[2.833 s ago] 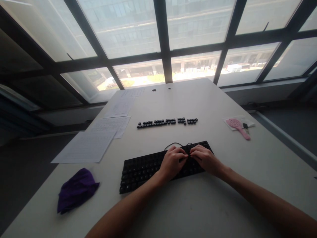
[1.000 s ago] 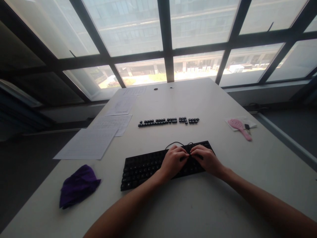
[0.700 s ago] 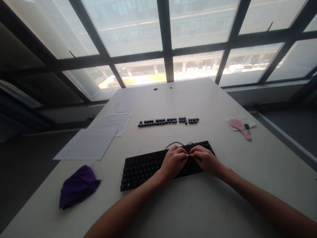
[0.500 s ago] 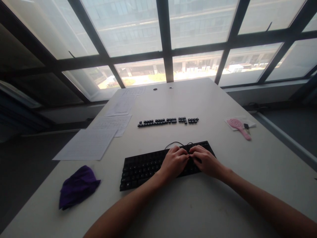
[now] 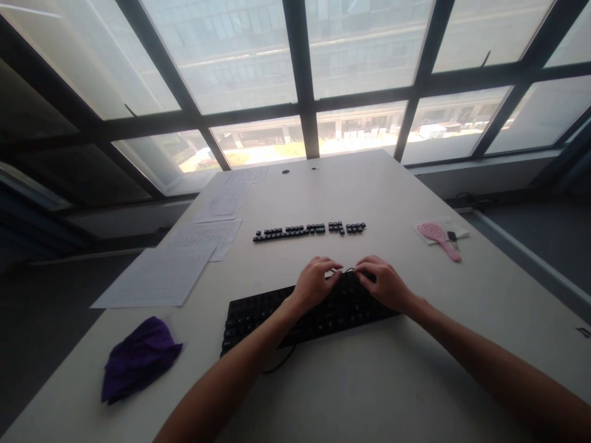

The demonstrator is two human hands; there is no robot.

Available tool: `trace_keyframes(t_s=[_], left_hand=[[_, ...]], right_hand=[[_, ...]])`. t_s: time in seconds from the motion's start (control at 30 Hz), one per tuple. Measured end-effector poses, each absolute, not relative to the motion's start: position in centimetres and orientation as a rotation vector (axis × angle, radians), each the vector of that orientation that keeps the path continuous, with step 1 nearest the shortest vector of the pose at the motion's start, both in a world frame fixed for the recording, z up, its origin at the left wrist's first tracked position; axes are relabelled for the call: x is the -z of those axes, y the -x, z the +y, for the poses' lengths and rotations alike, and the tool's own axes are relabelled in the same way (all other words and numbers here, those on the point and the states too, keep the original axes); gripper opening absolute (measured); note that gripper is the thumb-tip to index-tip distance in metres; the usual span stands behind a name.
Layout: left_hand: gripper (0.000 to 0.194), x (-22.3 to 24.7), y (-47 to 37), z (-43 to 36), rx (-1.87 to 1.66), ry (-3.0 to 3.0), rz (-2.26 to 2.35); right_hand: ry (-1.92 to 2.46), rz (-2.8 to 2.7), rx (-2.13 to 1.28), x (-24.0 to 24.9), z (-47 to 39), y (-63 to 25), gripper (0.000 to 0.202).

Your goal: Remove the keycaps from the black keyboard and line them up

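Observation:
A black keyboard lies slightly slanted on the white table in front of me. My left hand is over its far middle edge, thumb and forefinger reaching right with a small gap between them. Opposite it, my right hand rests at the far right part of the keyboard, fingers bent inward and thumb apart from them. Nothing shows clearly in either hand; small things at the fingertips would be hard to see. A thin black cable loops behind the keyboard between the hands. Another stretch of cable appears at the near edge.
Loose black keycaps stand in rows beyond the keyboard. A purple cloth lies at left, with printed sheets behind it. At right are a pink hairbrush and a small dark item. Windows line the far side.
My hands have come apart, after meeting at the fingertips over the keys, and moved to the keyboard's far edge. More cable shows at the near edge. The view has shifted slightly.

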State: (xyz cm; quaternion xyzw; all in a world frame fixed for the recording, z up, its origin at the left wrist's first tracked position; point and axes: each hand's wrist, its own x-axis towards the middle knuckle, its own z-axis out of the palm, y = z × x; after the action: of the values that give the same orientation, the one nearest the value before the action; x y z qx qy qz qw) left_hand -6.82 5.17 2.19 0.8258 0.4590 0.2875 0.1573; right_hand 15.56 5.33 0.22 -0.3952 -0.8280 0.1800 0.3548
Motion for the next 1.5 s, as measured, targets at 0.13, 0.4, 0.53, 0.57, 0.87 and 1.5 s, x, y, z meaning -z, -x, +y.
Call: trace_keyframes(t_s=[0.13,0.4,0.53,0.57,0.87,1.5], left_hand=[[0.019,-2.2,5.9,11.7,-0.859,-2.405,1.547],[0.016,0.2,3.1,18.4,-0.645,-2.529,1.696],[0.013,0.8,2.9,18.7,-0.65,-2.584,1.663],[0.014,0.9,2.9,18.6,-0.664,-2.591,1.647],[0.012,0.3,2.4,17.8,-0.682,-2.464,1.59],[0.002,-0.6,2.4,1.7,-0.922,-2.189,1.386]], right_hand=[[1.257,-2.095,-0.225,-0.3,12.0,-15.7,0.023],[1.401,-2.314,0.03,0.5,19.2,-14.2,0.015],[1.355,-2.388,0.073,1.0,19.6,-14.3,0.014],[1.336,-2.396,0.067,1.1,19.6,-14.3,0.016],[1.216,-2.402,-0.117,1.5,19.3,-14.6,0.019],[0.836,-2.124,-0.693,0.7,4.1,-19.3,0.011]])
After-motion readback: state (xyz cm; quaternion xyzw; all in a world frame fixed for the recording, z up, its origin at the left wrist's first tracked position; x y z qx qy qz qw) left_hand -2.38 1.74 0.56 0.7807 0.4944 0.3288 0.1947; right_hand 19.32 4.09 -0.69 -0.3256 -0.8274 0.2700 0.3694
